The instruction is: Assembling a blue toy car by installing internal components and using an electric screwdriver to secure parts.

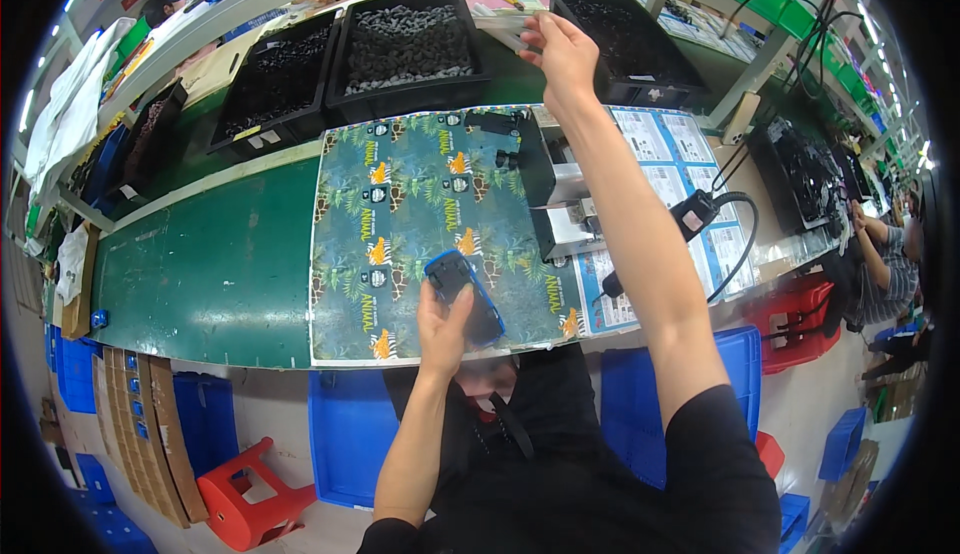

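My left hand (440, 326) is wrapped around a flat, blue-edged plastic housing (468, 296) with a dark face, held just above the near part of the patterned sheet (400, 224). My right arm stretches far forward. At its end, my right hand (562, 59) is up by the shelf with its fingers curled together, beside a clear plastic tray (503, 32). Whatever those fingers may hold is too small to make out. Some small black parts (500, 134) lie on the sheet below that hand.
Black bins stand at the back, one filled with grey pieces (410, 49), others with dark parts (625, 39). A black-handled tool with a cable (692, 216) lies right, near a metal fixture (570, 224). Blue crates (345, 434) and a red stool (255, 499) are below. Another person (885, 264) works at far right.
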`<state>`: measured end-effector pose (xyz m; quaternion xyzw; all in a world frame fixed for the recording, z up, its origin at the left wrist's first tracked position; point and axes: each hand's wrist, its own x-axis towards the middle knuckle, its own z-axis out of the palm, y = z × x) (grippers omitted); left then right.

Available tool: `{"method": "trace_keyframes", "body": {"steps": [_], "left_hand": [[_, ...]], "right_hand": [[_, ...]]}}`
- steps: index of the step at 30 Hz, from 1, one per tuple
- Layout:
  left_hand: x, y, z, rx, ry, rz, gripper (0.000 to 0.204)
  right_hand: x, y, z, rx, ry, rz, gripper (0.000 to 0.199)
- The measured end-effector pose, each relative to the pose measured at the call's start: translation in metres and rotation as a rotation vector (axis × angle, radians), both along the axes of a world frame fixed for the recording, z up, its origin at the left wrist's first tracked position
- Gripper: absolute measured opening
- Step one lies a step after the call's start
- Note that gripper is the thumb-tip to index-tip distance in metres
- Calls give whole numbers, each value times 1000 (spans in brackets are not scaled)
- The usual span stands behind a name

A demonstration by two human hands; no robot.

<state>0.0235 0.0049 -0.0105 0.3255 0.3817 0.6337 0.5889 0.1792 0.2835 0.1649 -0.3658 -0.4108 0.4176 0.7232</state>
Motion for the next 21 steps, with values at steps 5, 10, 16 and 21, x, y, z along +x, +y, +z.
{"method": "trace_keyframes", "body": {"steps": [5, 10, 16, 21], "left_hand": [[-1, -5, -1, 35, 15, 6, 33], [-3, -6, 0, 73, 84, -19, 32], [-1, -5, 3, 70, 67, -23, 32], [-2, -6, 3, 85, 91, -25, 32]], "right_hand": [[-5, 62, 1, 2, 37, -52, 25], [-6, 67, 8, 30, 86, 13, 25], [-2, 70, 10, 81, 5, -19, 22], [2, 73, 8, 109, -89, -90, 20]]}}
